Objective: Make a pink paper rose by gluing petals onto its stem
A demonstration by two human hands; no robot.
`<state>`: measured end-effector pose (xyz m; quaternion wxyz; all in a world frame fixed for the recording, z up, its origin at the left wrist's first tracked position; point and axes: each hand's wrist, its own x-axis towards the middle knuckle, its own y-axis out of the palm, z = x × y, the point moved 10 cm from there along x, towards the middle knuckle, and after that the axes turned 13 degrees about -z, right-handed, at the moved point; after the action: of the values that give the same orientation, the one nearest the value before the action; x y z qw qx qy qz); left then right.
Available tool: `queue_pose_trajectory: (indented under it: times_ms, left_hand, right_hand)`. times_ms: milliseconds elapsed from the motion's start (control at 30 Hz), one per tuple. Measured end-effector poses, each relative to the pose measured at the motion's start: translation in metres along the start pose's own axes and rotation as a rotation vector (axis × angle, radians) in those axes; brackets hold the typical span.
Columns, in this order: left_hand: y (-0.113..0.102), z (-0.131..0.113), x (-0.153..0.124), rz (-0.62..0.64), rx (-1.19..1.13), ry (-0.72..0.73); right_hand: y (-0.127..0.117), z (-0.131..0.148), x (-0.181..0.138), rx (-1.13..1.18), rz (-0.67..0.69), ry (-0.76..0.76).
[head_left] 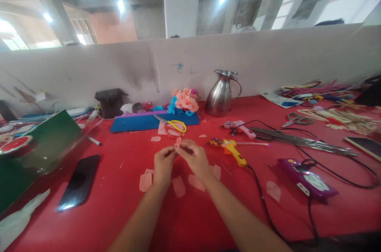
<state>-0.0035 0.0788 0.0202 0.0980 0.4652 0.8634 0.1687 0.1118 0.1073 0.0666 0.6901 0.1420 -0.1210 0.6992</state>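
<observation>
My left hand and my right hand meet over the red table, fingers pinched together on a small pink paper petal piece held between them. Several loose pink paper petals lie on the table just under and beside my wrists. Yellow-handled scissors rest beyond my hands on pink scraps. A yellow glue gun lies just right of my right hand, its black cord trailing toward me.
A black phone lies at left beside a green sheet. Blue foam, a paper flower bunch and a steel jug stand at the back. At right are a pink glue gun, wires, and a purple device.
</observation>
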Motion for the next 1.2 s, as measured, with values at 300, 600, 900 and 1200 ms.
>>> queue_pose_trajectory:
  times_ms: [300, 600, 900, 1200]
  left_hand:
    - [0.004, -0.004, 0.000, 0.054, -0.054, 0.009]
    - [0.004, -0.009, 0.001, 0.066, 0.030, 0.065]
    - [0.001, -0.003, -0.001, 0.018, 0.103, -0.012]
    - [0.006, -0.001, -0.001, 0.077, 0.087, 0.012]
  right_hand:
    - [0.001, 0.001, 0.000, 0.019, 0.022, -0.015]
    - [0.000, 0.006, -0.001, -0.042, 0.023, -0.042]
    - [-0.003, 0.007, 0.000, -0.071, -0.012, -0.059]
    - [-0.003, 0.007, -0.001, -0.077, -0.020, -0.045]
